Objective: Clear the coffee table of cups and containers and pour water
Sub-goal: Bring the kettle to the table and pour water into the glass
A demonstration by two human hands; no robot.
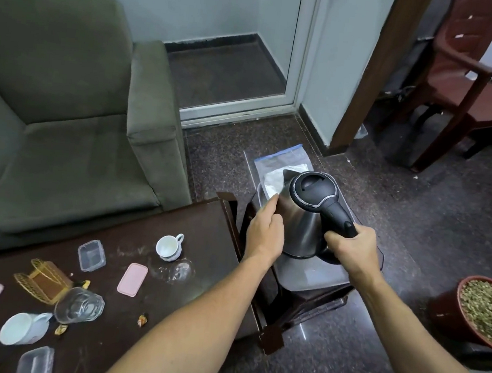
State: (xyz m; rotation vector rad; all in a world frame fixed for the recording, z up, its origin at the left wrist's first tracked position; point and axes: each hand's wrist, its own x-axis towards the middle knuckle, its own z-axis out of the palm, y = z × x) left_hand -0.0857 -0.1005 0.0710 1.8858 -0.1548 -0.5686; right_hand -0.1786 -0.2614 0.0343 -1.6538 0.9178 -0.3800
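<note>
Steel electric kettle with black lid and handle [305,213]: right of the dark surface [173,239], on a side stand. My right hand [352,250] clenches its handle; left hand's [264,233] fingers [271,204] rest on its body. Spout points far-left; cups lie near-left.

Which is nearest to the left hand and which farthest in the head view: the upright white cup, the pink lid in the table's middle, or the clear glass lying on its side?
From the left hand, resting against the kettle:
1. Upright white cup, on the table's far side, to the hand's left.
2. Pink lid, mid-table, nearer the camera.
3. Clear glass, on its side beside the gold holder.
</note>
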